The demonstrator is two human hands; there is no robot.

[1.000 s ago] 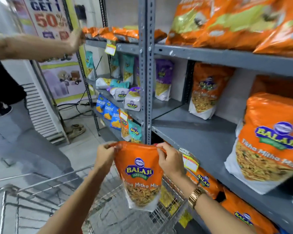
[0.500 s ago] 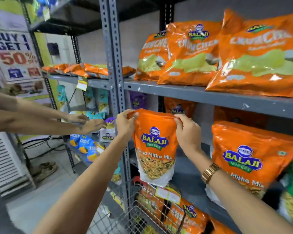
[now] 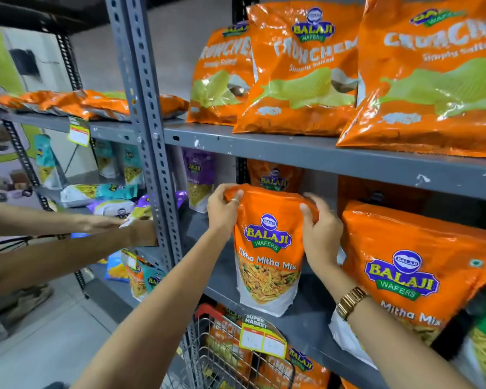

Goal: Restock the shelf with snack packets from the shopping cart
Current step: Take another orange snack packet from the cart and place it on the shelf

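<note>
An orange Tikha Mitha Mix packet (image 3: 267,248) stands upright on the grey middle shelf (image 3: 306,324). My left hand (image 3: 223,209) pinches its top left corner and my right hand (image 3: 319,228) grips its top right edge. A gold watch sits on my right wrist. Another such packet (image 3: 275,176) stands behind it, and a larger one (image 3: 410,273) stands to the right. The wire shopping cart (image 3: 225,357) with a red rim is below, holding more orange packets.
Big orange Crunchex bags (image 3: 300,74) fill the upper shelf. A grey perforated upright (image 3: 149,136) divides the bays. Another person's arms (image 3: 68,234) reach into the left bay among teal and purple packets. A yellow price tag (image 3: 263,339) hangs from the shelf edge.
Both hands have carried the packet up from over the cart and forward onto the middle shelf. The other person's arms have come down to the left bay's lower shelf.
</note>
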